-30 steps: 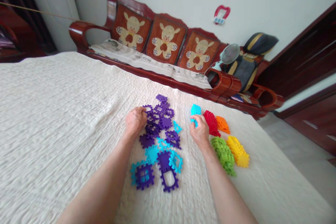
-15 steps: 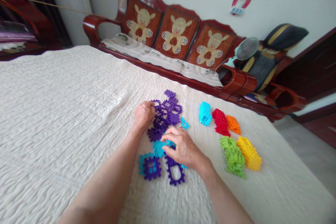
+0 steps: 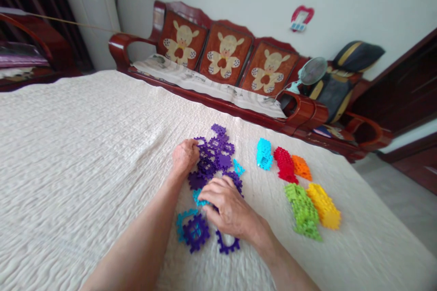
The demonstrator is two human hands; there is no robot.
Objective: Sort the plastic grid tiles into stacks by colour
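Since a second ago the right hand (image 3: pixel 227 209) has left the light-blue stack (image 3: pixel 264 153) right of centre and come over the lower tiles. Since the last half second the purple window tile (image 3: pixel 203 233), at bottom centre, has turned askew; it overlaps a light-blue frame (image 3: pixel 180 227).

The right hand's fingers are curved, thumb apart from them, at a light-blue tile (image 3: pixel 197 197) partly hidden by the hand; whether they grip it I cannot tell. The left hand (image 3: pixel 185 157), near mid-frame, keeps its bunched fingertips at the edge of the heap of purple tiles (image 3: pixel 206 166); their hold cannot be told either.

A purple frame tile (image 3: pixel 228 250) lies below the right hand, partly covered. Right of centre, on the white cloth (image 3: pixel 102 136), sit red (image 3: pixel 285 164), orange (image 3: pixel 302 168), green (image 3: pixel 302 211) and yellow stacks (image 3: pixel 324 206). A wooden sofa (image 3: pixel 303 111) crosses the upper middle.
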